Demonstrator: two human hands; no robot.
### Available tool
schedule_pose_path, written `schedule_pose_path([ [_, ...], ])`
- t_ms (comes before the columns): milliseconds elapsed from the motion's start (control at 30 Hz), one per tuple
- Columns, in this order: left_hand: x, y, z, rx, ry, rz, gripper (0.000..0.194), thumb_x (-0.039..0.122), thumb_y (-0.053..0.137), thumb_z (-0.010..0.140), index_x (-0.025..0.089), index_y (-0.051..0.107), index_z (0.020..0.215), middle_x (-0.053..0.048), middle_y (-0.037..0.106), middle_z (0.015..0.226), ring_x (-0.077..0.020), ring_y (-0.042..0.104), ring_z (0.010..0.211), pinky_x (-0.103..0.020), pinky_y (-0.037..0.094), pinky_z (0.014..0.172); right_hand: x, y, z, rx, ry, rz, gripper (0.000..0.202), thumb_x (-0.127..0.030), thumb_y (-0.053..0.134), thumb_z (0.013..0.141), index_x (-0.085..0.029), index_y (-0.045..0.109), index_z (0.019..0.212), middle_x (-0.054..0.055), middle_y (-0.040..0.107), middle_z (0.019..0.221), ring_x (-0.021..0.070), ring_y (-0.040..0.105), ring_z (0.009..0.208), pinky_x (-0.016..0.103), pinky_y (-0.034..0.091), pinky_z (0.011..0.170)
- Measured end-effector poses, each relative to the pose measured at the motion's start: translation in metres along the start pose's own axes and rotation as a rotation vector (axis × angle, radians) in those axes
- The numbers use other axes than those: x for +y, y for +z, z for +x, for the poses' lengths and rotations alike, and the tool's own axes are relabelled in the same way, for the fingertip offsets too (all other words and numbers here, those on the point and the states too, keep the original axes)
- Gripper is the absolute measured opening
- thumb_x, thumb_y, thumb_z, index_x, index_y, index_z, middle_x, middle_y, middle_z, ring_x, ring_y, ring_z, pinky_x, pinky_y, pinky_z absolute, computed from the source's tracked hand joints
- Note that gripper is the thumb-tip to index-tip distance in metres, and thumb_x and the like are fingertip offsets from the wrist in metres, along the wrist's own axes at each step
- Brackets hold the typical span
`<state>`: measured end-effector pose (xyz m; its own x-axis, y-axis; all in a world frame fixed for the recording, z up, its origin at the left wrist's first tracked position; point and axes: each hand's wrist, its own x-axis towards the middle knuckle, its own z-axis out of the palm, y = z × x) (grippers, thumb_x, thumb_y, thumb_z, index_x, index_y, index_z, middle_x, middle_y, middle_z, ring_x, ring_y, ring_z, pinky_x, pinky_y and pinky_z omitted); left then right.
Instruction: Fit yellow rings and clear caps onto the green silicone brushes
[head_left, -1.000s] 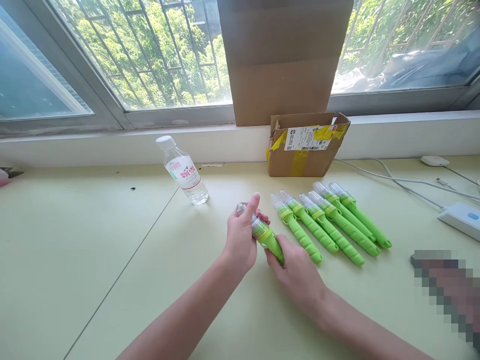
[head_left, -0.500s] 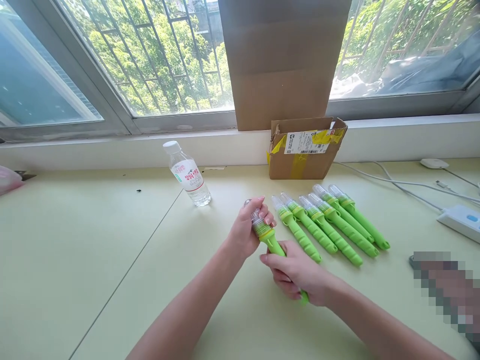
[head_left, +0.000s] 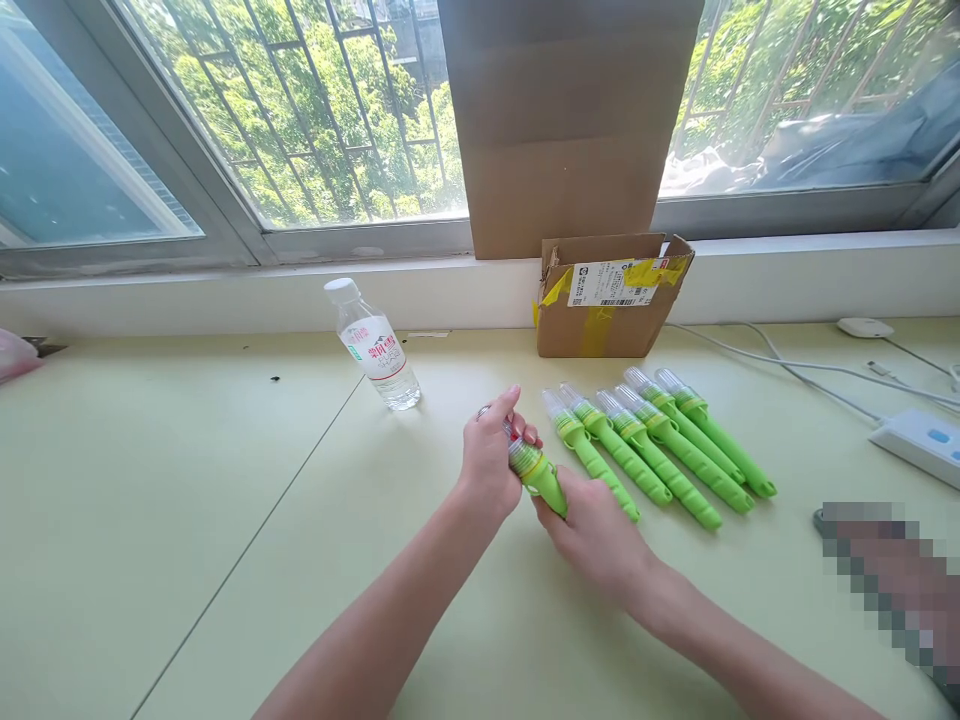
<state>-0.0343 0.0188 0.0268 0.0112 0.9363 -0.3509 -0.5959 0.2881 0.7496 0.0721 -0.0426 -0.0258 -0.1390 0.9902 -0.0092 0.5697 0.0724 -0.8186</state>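
Observation:
Both hands share a green stick (head_left: 545, 484) with a clear ribbed cap, which looks like a light stick. My left hand (head_left: 491, 455) is closed around its clear cap end, thumb pointing up along it. Closed over the green handle, my right hand (head_left: 596, 525) hides most of the lower part. The stick is held tilted above the table, its cap end toward the window. Just right of the hands lies a row of several similar green sticks (head_left: 671, 455), their clear caps pointing away from me.
A water bottle (head_left: 375, 350) stands at the left on the pale green table (head_left: 225, 480). An open cardboard box (head_left: 600, 325) sits by the wall. At the right are white cables (head_left: 795, 370), a white power strip (head_left: 922, 445) and a blurred-out object (head_left: 889, 580).
My right hand has rolled over on the handle, its back now upward, covering the lower end that showed before. The left hand keeps the cap end and has shifted slightly. The row of sticks is unchanged.

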Motion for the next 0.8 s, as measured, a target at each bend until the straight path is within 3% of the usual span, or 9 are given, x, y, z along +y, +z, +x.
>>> schedule_pose_path([
  [133,0.005,-0.003,0.002,-0.128,-0.065,-0.023,0.038,0.027,0.068,0.073,0.019,0.037,0.051,0.007,0.034,0.041,-0.0067,0.039,0.039,-0.024,0.038,0.045,-0.009,-0.004,-0.004,-0.181,0.052,0.364,0.028,-0.029,0.048,0.083,-0.022,0.028,0.065,-0.007,0.029,0.055,0.0091,0.027,0.046,0.024,0.019,0.043],
  [267,0.013,-0.008,0.002,-0.385,-0.141,-0.069,0.041,0.022,0.064,0.074,0.019,0.033,0.048,0.007,0.027,0.04,-0.0054,0.033,0.036,-0.023,0.036,0.043,-0.019,-0.017,-0.008,-0.551,0.353,0.76,0.026,-0.037,0.053,0.083,-0.025,0.032,0.072,-0.011,0.026,0.048,0.007,0.018,0.038,0.02,0.014,0.035],
  [367,0.016,-0.009,0.002,-0.478,-0.156,-0.092,0.045,0.026,0.067,0.074,0.019,0.031,0.047,0.008,0.024,0.041,-0.0051,0.032,0.037,-0.022,0.036,0.043,-0.022,-0.023,-0.009,-0.65,0.465,0.902,0.027,-0.037,0.057,0.081,-0.025,0.034,0.075,-0.012,0.027,0.048,0.0057,0.014,0.039,0.018,0.011,0.035],
  [467,0.013,-0.008,0.004,-0.418,-0.132,-0.084,0.04,0.033,0.07,0.073,0.018,0.039,0.053,0.008,0.031,0.044,-0.0052,0.037,0.039,-0.022,0.039,0.046,-0.019,-0.019,-0.007,-0.557,0.435,0.801,0.024,-0.039,0.055,0.082,-0.025,0.035,0.077,-0.012,0.029,0.049,0.0062,0.018,0.038,0.018,0.015,0.034],
  [533,0.008,-0.006,0.005,-0.307,-0.084,-0.046,0.036,0.038,0.073,0.071,0.018,0.046,0.06,0.007,0.042,0.049,-0.0066,0.045,0.045,-0.022,0.042,0.05,-0.014,-0.012,-0.004,-0.41,0.328,0.612,0.021,-0.038,0.049,0.085,-0.024,0.037,0.076,-0.01,0.031,0.051,0.0075,0.024,0.038,0.02,0.02,0.034],
  [633,-0.001,-0.003,0.005,-0.123,-0.001,0.015,0.035,0.039,0.078,0.065,0.017,0.051,0.066,0.004,0.051,0.057,-0.009,0.052,0.05,-0.024,0.045,0.054,-0.004,-0.004,0.0,-0.09,0.092,0.137,0.014,-0.028,0.046,0.085,-0.022,0.042,0.073,-0.005,0.04,0.057,0.0103,0.036,0.044,0.023,0.024,0.041],
  [700,-0.004,0.0,0.003,-0.053,0.023,0.024,0.036,0.04,0.078,0.063,0.017,0.05,0.064,0.004,0.05,0.055,-0.0099,0.052,0.05,-0.026,0.046,0.055,0.002,0.0,0.002,0.08,0.032,-0.251,0.009,-0.019,0.046,0.084,-0.021,0.045,0.075,-0.001,0.046,0.058,0.013,0.04,0.046,0.025,0.021,0.043],
  [800,-0.007,0.005,-0.001,0.059,0.044,0.006,0.04,0.043,0.078,0.062,0.018,0.047,0.061,0.005,0.047,0.052,-0.0112,0.053,0.048,-0.027,0.045,0.054,0.005,0.001,0.003,0.179,-0.019,-0.666,0.011,-0.009,0.045,0.081,-0.019,0.048,0.076,0.002,0.05,0.057,0.0156,0.045,0.044,0.027,0.017,0.042],
])
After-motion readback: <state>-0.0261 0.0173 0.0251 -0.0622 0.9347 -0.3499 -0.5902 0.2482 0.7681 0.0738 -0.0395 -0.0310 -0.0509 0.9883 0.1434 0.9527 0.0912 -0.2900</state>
